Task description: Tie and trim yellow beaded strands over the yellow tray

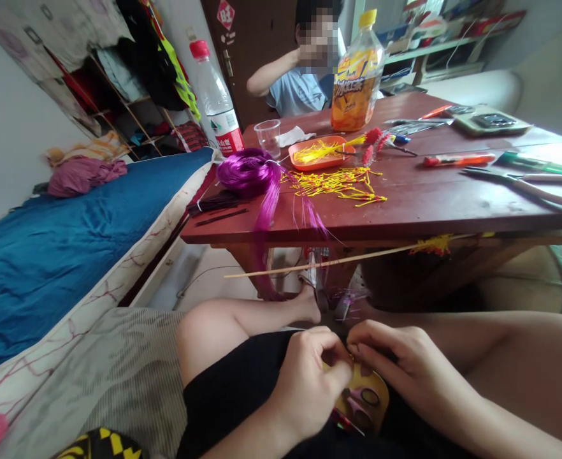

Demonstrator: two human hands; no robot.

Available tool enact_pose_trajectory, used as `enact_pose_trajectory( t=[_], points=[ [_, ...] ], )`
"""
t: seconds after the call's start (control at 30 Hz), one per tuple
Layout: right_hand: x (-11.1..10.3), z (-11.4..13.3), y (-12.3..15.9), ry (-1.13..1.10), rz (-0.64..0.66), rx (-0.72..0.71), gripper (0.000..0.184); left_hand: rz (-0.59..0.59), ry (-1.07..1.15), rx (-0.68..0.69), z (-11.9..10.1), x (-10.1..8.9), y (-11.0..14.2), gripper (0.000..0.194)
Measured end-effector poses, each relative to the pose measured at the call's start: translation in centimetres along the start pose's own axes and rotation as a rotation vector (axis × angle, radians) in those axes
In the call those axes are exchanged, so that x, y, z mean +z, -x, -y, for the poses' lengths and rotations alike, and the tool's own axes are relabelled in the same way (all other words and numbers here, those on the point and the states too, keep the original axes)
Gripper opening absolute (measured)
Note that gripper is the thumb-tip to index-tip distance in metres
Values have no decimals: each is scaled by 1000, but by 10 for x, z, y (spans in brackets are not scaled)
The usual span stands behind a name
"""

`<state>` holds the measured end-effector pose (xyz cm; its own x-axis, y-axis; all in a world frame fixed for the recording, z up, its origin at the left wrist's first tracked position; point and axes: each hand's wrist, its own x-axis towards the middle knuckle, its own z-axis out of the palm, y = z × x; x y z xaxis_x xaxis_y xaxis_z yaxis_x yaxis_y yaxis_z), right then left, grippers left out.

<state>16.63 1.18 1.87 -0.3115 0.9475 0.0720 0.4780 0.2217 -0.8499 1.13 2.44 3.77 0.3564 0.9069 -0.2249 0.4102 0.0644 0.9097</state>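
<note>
Both hands meet low in my lap. My left hand (309, 376) is closed in a pinch, and my right hand (400, 366) pinches against it; what they grip between the fingertips is too small to make out. Just beneath them lies a yellow round object (369, 398) with ring-shaped parts, on my black shorts. A thin wooden stick (319, 262) with a yellow tuft (434, 245) on it runs across in front of the table edge above my hands.
A dark red table (429, 204) holds purple fibre bundle (252, 172), yellow strands (338, 183), an orange tray (322, 153), a plastic cup (267, 136), two bottles (357, 73) and tools (457, 159). Another person (300, 76) sits behind. A blue bed (71, 229) is left.
</note>
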Motion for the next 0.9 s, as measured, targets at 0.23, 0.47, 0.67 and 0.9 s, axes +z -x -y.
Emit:
enact_pose_trajectory(
  t=[0.23, 0.47, 0.67, 0.9],
  points=[
    [0, 7, -7, -296, 49, 191, 14, -242, -474, 540, 12, 8, 8, 19],
    [0, 7, -22, -505, 125, 320, 13, -137, -758, 976, 19, -2, 6, 20],
    [-4, 9, -29, -412, 112, 301, 12, -89, -774, 946, 17, -4, 0, 21],
    [-20, 2, -17, 545, 49, -661, 27, -107, 168, 24, 3, 0, -18, 14]
  ],
)
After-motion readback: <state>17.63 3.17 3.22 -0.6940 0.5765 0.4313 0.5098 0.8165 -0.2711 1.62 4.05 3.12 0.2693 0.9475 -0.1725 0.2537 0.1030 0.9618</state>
